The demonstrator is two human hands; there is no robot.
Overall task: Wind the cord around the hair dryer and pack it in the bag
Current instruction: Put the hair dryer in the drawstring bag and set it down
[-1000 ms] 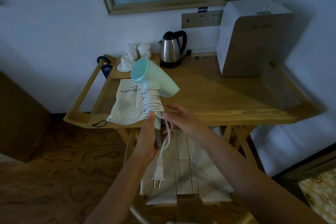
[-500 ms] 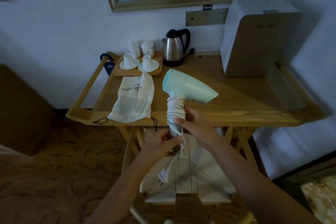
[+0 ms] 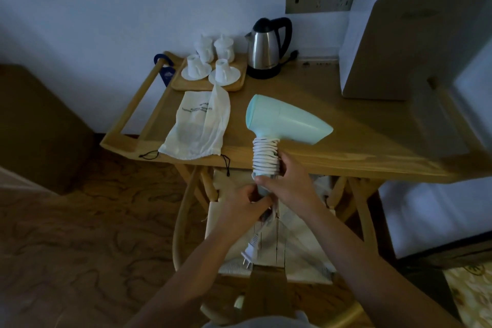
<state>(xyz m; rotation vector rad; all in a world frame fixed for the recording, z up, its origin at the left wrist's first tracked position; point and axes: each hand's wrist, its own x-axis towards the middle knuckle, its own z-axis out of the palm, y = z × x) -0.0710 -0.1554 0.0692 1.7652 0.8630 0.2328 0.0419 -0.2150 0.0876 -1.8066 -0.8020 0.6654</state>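
A mint-green hair dryer (image 3: 285, 120) stands upright above the table's front edge, nozzle pointing right. White cord (image 3: 265, 158) is coiled in tight turns around its handle. My right hand (image 3: 288, 184) grips the handle just below the coils. My left hand (image 3: 243, 206) holds the bottom of the handle and the loose end of the cord. The plug (image 3: 250, 251) dangles below my left hand. A white drawstring bag (image 3: 198, 125) lies flat on the table, left of the dryer.
The wooden table (image 3: 359, 141) carries a tray (image 3: 234, 85) of white cups, a steel kettle (image 3: 265, 49) and a large white appliance (image 3: 407, 42) at back right. A chair (image 3: 269, 253) stands under my hands. Wall sockets (image 3: 320, 0) sit behind the kettle.
The dryer has swung from facing me to nozzle pointing right and shifted right, off the bag. My hands have closed in on the lower handle. The dangling cord end is shorter.
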